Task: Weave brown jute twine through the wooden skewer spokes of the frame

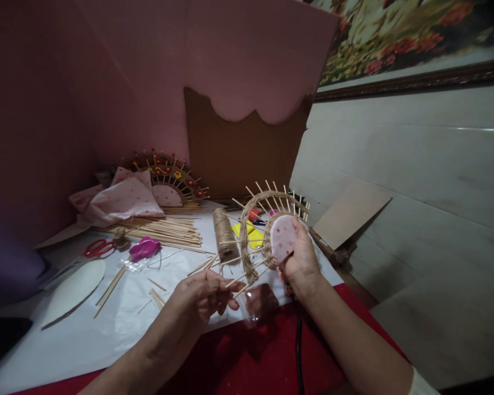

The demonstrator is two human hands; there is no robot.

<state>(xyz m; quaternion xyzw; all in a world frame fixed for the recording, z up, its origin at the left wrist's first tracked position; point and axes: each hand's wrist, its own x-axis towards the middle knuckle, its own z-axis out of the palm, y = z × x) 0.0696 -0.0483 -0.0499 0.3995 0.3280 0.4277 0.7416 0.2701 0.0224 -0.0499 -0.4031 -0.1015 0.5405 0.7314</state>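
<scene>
My right hand [302, 263] grips a half-round fan of wooden sticks by its centre, a pad of pink spotted cloth [283, 238]. The thumb lies over the cloth. Jute twine is woven across the sticks in an outer band [245, 241] and an inner band around the pad. At the fan's lower left end, my left hand [208, 291] has its fingers bent together beside the stick tips; what lies between them is hidden. Behind the fan stands a spool of jute twine [225, 236], close to its left side.
Loose sticks [160, 233] lie in a pile at the back left, near folded pink cloth [123, 197] and a decorated fan [177, 174]. Red-handled scissors [99, 248], a purple bundle [145, 249] and a pale oval piece [74, 291] are on the left. A black cable [299, 351] hangs in front.
</scene>
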